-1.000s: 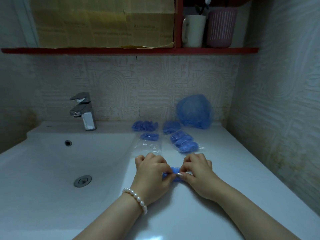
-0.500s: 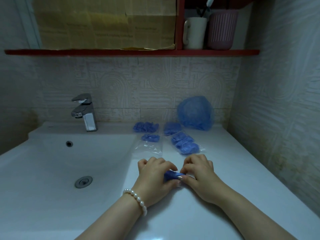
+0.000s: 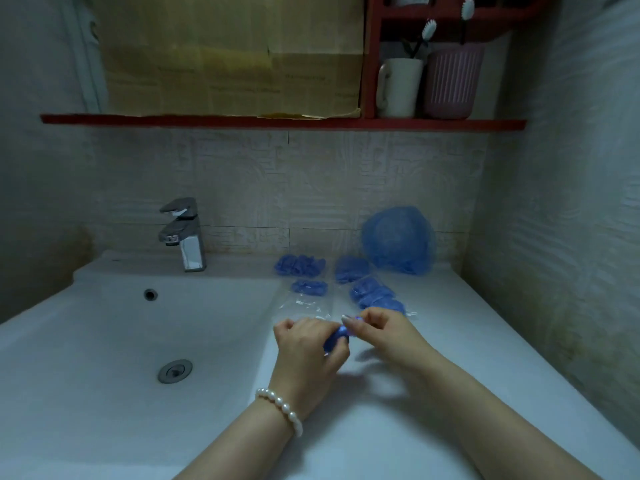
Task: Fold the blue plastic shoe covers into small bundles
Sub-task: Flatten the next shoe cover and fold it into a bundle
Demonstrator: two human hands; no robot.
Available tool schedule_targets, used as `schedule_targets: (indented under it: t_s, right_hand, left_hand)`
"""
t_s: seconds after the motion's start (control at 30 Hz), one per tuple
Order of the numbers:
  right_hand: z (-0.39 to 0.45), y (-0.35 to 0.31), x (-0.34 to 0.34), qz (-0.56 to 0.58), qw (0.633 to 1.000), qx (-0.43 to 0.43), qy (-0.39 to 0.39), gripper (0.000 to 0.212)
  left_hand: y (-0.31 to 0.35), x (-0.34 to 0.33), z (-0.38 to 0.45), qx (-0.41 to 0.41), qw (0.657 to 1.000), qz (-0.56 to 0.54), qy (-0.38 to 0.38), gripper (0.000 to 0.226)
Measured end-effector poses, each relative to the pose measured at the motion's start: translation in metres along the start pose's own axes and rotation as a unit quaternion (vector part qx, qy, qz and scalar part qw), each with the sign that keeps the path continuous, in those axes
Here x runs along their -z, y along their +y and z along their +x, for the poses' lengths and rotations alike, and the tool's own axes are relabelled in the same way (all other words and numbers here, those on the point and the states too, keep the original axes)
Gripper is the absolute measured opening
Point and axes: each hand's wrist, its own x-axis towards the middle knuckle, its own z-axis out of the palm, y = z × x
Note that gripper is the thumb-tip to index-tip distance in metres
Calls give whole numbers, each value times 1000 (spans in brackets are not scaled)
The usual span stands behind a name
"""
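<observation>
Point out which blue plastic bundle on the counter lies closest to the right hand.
The front blue bundle in the clear bag, just beyond the right hand; the other blue bundles lie farther back, toward the wall.

Blue shoe covers (image 3: 375, 295) and a blue bundle (image 3: 335, 338) lie on a white countertop (image 3: 467, 341), below a red shelf (image 3: 277, 122) holding a white mug (image 3: 398, 87) and a ribbed pink cup (image 3: 450, 81).
</observation>
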Motion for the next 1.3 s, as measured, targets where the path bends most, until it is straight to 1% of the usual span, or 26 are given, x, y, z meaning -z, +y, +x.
schedule_targets:
  t_s: [0.03,0.1,0.17,0.23,0.3,0.4,0.43,0.47,0.5,0.53,0.57,0.6,0.63,0.67,0.7,0.73,0.77,0.8,0.87,0.93,0.97,1.03,1.13,1.17,1.23,1.3]
  right_hand:
    - [4,-4,-4,17,1000,9,4,16]
    - [14,-12,-15,32,999,8,12,15]
    - [23,-19,-25,34,999,-2,16,14]
    - [33,-20,-34,45,999,6,27,20]
    - [40,-17,-42,66,996,23,51,25]
    - [47,-6,-48,79,992,40,89,30]
    - [50,-4,-46,81,990,40,111,31]
    - [52,-2,-42,85,985,37,145,30]
    - [54,1,-35,93,977,32,187,29]
    - [55,4,-28,107,967,23,231,30]
    - [55,8,-19,124,955,7,268,30]
    - [55,12,-12,146,945,-16,294,30]
    - [55,16,-6,167,936,-39,308,29]
    - [55,18,-2,181,931,-59,312,27]
    - [54,20,0,190,928,-75,310,26]
    - [53,21,1,191,928,-88,306,25]
    - [53,21,1,190,929,-96,303,26]
    - [53,21,1,186,930,-104,298,26]
    - [51,20,-3,175,940,-114,271,22]
    - [48,16,-9,152,954,-122,227,13]
    - [47,14,-12,138,961,-123,207,11]
    - [44,8,-15,119,969,-121,181,12]
    - [42,5,-15,104,970,-125,179,10]
    - [41,4,-13,103,969,-130,184,12]
    - [40,6,-12,94,973,-135,164,13]
    - [39,6,-17,43,985,-139,88,10]
  left_hand:
    - [-1,3,2,65,996,-62,6,24]
    - [-2,8,5,163,968,-192,-4,37]
    - [-1,14,8,221,938,-266,0,33]
    - [-6,15,11,265,910,-319,8,31]
    - [-16,12,13,300,891,-341,11,31]
    - [-17,8,17,343,859,-380,-16,13]
    - [-18,5,18,357,850,-386,-25,12]
    - [-19,4,19,364,851,-378,-25,21]
    - [-24,3,19,356,870,-340,-13,26]
    - [-29,2,20,332,904,-269,14,23]
    - [-35,4,22,294,939,-171,46,18]
    - [-40,8,24,255,963,-58,69,14]
    - [-47,10,26,226,971,30,68,9]
    - [-53,10,27,219,972,82,29,14]
    - [-61,10,27,223,968,108,-31,26]
    - [-67,9,26,226,964,112,-82,39]
    - [-73,6,25,221,965,95,-109,46]
    - [-76,5,24,215,968,64,-116,48]
    - [-81,0,22,201,974,15,-102,40]
    - [-84,-2,22,194,977,6,-90,27]
    - [-84,-3,23,182,979,14,-90,21]
    - [-81,-2,26,125,986,56,-92,12]
    - [-71,-1,26,50,988,121,-87,11]
    - [-70,-2,26,45,988,123,-81,9]
    - [-65,-1,23,78,991,89,-66,11]
    - [-61,1,22,117,990,48,-57,14]
